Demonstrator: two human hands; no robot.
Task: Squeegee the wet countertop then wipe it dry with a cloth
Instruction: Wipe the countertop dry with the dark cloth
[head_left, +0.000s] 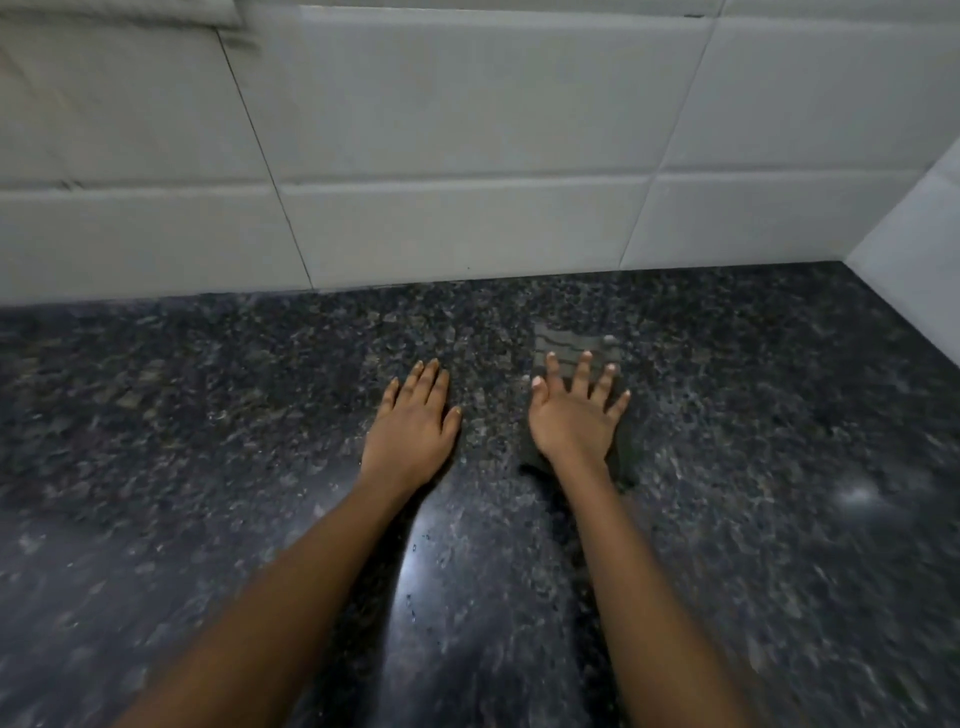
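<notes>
The dark speckled stone surface (208, 467) fills the lower two thirds of the frame. Its far edge meets a white tiled wall (467, 130) with thin grout lines, and at the upper right a side wall (924, 234) closes off the corner. Open surface runs wide to the left and right of both arms. The stone is polished, with a glossy reflection between the forearms. The left hand (410, 421) lies palm down at centre frame, fingers straight and pressed together, on bare stone. The right hand (571, 415), just beside it, is spread flat and presses on a thin grey cloth (566, 340) with a wavy pattern, right of centre.
</notes>
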